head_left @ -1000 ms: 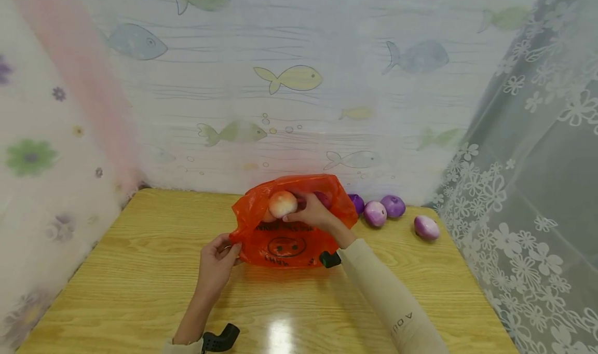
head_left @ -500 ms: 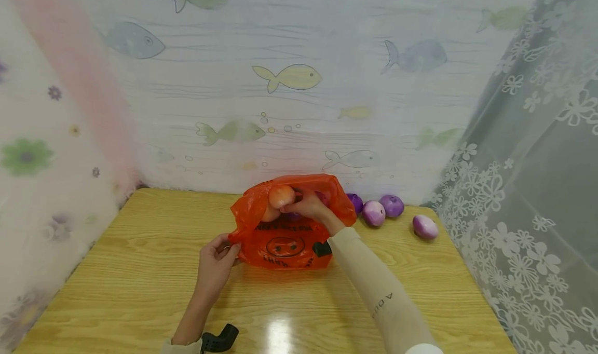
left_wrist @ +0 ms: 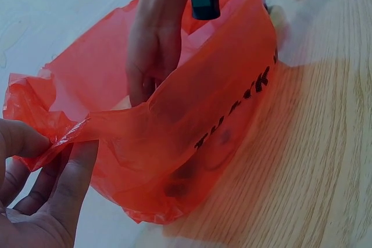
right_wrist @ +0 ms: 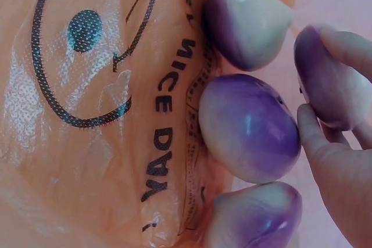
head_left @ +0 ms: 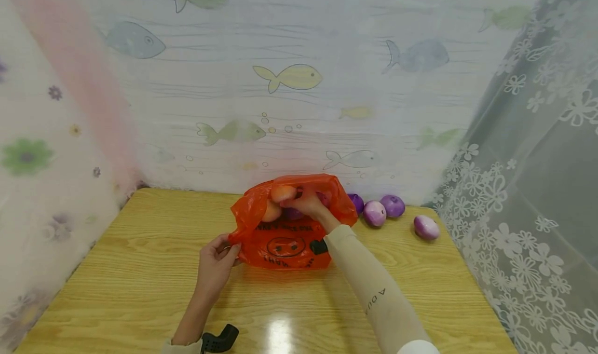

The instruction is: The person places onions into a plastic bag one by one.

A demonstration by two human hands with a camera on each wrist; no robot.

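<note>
Head view: the left hand (head_left: 217, 260) pinches the orange-red plastic bag (head_left: 254, 246) at its eight o'clock; inside, one held onion (head_left: 283, 193) is gripped by the right hand (head_left: 309, 203); three bagged onions (right_wrist: 250, 129) already lie beside it; four loose onions (head_left: 375, 214) at three o'clock are not yet bagged.

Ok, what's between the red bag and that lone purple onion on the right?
Three purple onions, one partly hidden by the red bag, then bare table before the lone onion: head view.
</note>
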